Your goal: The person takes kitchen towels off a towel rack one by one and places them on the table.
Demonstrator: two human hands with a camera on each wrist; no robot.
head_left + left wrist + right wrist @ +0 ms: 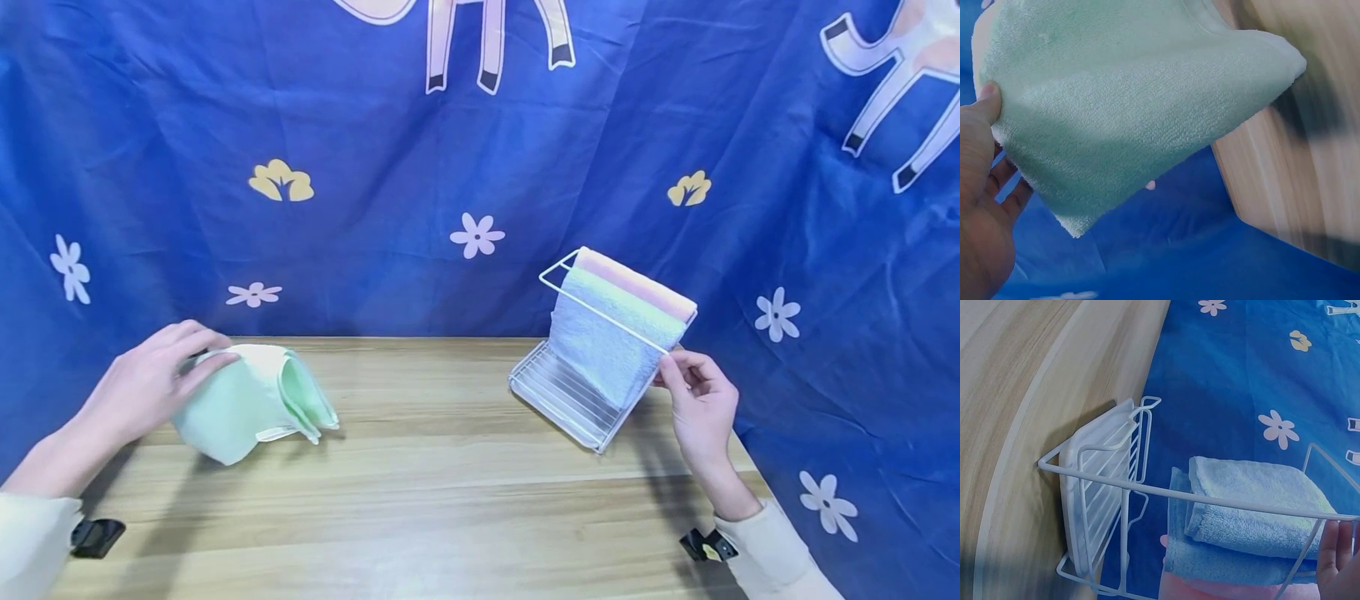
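Green towel (225,408), white wire rack (558,396)
Pinched by left hand (161,371) above table (420,492), left side (towel); gripped by right hand (702,408) near right edge (rack), hung with blue towel (607,333) and pink towel (637,285)

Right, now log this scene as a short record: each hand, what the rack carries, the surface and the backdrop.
Left hand: pinches a folded mint-green terry towel
Right hand: grips the white wire towel rack by its upper frame
Rack load: light-blue terry towel in front, pink towel behind
Surface: wood-grain tabletop
Backdrop: blue fabric printed with flowers
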